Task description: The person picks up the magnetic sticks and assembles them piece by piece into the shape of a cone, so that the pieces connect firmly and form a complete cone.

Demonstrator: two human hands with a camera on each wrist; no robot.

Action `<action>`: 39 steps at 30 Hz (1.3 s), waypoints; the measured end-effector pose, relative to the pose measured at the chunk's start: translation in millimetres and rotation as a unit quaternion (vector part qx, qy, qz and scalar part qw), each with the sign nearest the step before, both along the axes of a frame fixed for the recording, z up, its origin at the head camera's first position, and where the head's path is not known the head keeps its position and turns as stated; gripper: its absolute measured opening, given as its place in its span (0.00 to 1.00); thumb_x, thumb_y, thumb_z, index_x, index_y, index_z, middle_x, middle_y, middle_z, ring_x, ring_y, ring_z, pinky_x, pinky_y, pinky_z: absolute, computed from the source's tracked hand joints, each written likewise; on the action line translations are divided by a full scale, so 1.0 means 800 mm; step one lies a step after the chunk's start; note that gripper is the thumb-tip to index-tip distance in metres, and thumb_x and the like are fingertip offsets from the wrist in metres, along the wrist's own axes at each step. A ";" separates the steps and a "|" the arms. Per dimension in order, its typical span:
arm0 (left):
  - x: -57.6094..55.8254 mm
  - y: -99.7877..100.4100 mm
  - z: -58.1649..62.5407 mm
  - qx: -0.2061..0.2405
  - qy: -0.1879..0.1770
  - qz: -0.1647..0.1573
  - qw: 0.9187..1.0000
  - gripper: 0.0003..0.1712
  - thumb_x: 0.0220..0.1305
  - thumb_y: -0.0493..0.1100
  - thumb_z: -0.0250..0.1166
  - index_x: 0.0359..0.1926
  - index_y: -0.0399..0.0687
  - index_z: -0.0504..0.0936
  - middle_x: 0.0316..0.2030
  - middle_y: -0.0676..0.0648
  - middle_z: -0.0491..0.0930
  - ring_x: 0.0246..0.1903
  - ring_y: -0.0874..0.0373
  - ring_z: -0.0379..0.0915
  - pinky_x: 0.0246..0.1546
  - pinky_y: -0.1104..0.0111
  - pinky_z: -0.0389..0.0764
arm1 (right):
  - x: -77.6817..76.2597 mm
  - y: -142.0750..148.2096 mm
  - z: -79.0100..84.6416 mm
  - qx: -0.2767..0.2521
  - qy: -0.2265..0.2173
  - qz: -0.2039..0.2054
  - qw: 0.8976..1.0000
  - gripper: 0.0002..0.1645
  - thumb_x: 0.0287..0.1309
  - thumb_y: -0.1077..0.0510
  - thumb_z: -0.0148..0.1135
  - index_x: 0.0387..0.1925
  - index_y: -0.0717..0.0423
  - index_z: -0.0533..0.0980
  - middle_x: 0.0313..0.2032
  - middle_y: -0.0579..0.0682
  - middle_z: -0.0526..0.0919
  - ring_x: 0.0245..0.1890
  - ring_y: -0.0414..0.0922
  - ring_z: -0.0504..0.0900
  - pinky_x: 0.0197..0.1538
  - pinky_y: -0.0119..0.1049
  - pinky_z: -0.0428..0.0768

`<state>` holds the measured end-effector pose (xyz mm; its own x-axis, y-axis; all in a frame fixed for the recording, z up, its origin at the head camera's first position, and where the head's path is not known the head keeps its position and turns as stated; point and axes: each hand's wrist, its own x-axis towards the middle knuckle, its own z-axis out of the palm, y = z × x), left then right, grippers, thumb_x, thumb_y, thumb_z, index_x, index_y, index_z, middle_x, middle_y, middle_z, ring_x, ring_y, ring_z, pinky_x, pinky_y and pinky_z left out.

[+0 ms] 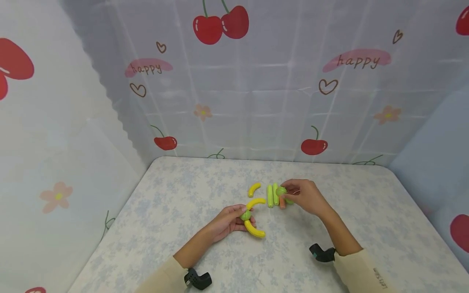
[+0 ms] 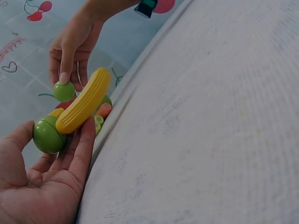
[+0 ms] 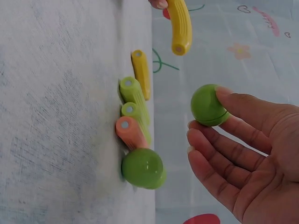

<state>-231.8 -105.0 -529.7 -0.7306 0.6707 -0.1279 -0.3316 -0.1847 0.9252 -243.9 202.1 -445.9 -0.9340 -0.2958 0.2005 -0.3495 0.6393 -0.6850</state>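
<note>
My left hand [image 1: 229, 223] pinches a green ball [image 2: 48, 134] between thumb and fingers. Two curved yellow rods [image 1: 255, 230] stick out from that ball, one toward the back and one toward the front. Over the row of rods, my right hand [image 1: 305, 197] grips another green ball [image 3: 209, 105] with thumb and fingertips, off the table. Just below it on the table lie a short orange rod [image 3: 130, 132] and two light green rods [image 1: 270, 196] side by side. Beside the orange rod sits a further green ball [image 3: 142, 168], largely hidden by the right hand in the head view.
A loose curved yellow rod [image 1: 254, 189] lies left of the light green rods. Grey round discs show on the rod ends in the right wrist view. The table [image 1: 165, 195] has a pale floral cover, with cherry-printed curtains [image 1: 234, 89] at its back and sides.
</note>
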 end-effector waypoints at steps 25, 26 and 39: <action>0.002 0.003 0.001 -0.023 0.007 -0.002 1.000 0.26 0.79 0.44 0.55 0.66 0.28 0.67 0.49 0.38 0.85 0.53 0.48 0.82 0.55 0.57 0.81 | 0.003 -0.036 -0.026 0.019 -0.023 0.089 0.996 0.17 0.55 0.65 0.75 0.47 0.60 0.84 0.39 0.48 0.87 0.35 0.41 0.83 0.37 0.32 0.82; 0.002 0.004 0.002 -0.029 0.014 -0.006 0.999 0.26 0.78 0.44 0.57 0.66 0.29 0.68 0.49 0.37 0.85 0.54 0.48 0.82 0.55 0.57 0.81 | 0.003 -0.036 -0.026 0.016 -0.025 0.091 0.995 0.17 0.56 0.65 0.75 0.48 0.60 0.84 0.39 0.48 0.87 0.36 0.41 0.84 0.37 0.32 0.82; 0.008 0.007 0.006 -0.114 0.118 0.027 0.986 0.23 0.78 0.48 0.57 0.65 0.39 0.77 0.49 0.40 0.86 0.54 0.51 0.82 0.56 0.65 0.80 | 0.004 -0.040 -0.028 -0.011 -0.061 0.154 0.986 0.18 0.61 0.64 0.71 0.52 0.64 0.83 0.41 0.51 0.86 0.36 0.43 0.84 0.38 0.32 0.82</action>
